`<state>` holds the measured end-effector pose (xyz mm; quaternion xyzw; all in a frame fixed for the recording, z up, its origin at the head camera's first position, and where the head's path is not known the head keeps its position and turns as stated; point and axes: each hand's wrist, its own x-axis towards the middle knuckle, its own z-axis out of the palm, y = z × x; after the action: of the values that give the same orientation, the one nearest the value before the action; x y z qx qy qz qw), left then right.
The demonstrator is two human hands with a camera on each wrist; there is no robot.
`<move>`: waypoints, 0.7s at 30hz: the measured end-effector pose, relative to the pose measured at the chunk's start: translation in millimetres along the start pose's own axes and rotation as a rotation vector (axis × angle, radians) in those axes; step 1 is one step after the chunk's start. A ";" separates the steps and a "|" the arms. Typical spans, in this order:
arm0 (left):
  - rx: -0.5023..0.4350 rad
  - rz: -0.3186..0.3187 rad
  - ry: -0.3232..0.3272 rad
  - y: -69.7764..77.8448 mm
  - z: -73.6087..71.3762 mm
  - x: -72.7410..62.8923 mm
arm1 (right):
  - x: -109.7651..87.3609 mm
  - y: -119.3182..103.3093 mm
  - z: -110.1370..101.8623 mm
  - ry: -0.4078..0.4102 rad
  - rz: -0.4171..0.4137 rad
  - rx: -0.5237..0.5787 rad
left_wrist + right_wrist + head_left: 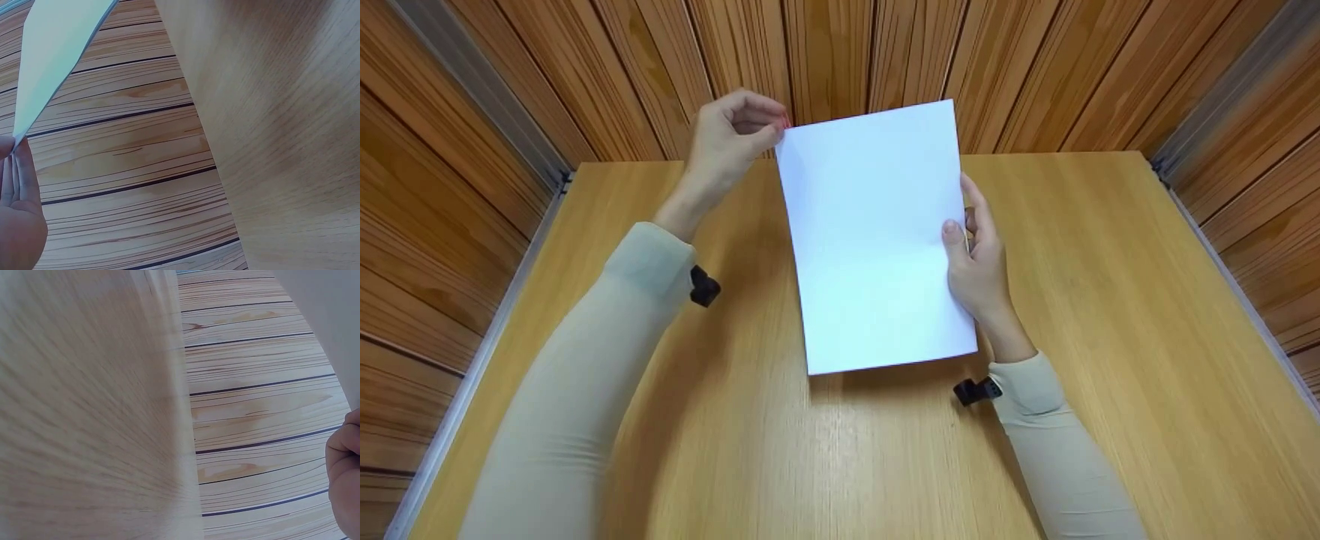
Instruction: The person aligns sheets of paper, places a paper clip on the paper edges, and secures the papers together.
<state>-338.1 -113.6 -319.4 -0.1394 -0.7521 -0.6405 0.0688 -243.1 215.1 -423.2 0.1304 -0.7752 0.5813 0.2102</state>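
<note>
White paper (877, 240) is held up above the table, tilted slightly; a thin edge shows in the left wrist view, and I cannot tell whether it is one sheet or several. At its upper left corner my left hand (731, 139) pinches it between thumb and fingers. A tiny red thing (787, 121) shows at those fingertips, too small to make out. My right hand (981, 259) grips the right edge, thumb on the front face and fingers behind. The right wrist view catches only part of this hand (344, 475) beside the paper (332, 315).
Below the paper lies a light wooden table (877, 457), its far edge meeting a wall of wood planks (825, 60). More plank panels stand left and right, with grey metal strips (487, 82) at the corners. A small black device (705, 286) sits at each wrist.
</note>
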 end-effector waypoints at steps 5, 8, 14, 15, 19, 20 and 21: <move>0.008 0.000 0.002 -0.1 0.4 0.8 | -0.5 0.3 -0.3 0.001 -0.001 0.001; 0.012 0.000 0.003 0.0 0.3 0.7 | -0.4 0.7 -0.3 0.003 -0.005 0.002; 0.026 0.010 0.005 -0.6 0.4 0.5 | 0.2 0.3 -0.9 -0.002 -0.014 -0.001; 0.032 0.009 0.006 -0.8 0.3 0.4 | 0.3 0.2 -0.8 -0.003 -0.014 0.002; 0.050 -0.003 0.010 -1.5 -0.3 0.3 | 0.1 0.3 -0.5 -0.005 -0.007 0.010; 0.045 -0.006 0.011 -1.7 -0.4 0.4 | 0.0 0.3 -0.4 -0.006 -0.006 0.011; 0.039 -0.007 0.011 -2.1 -0.4 0.5 | 0.0 0.3 -0.4 -0.007 -0.005 0.011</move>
<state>-339.2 -114.2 -321.2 -0.1319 -0.7646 -0.6266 0.0731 -243.2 215.6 -423.4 0.1356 -0.7723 0.5846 0.2082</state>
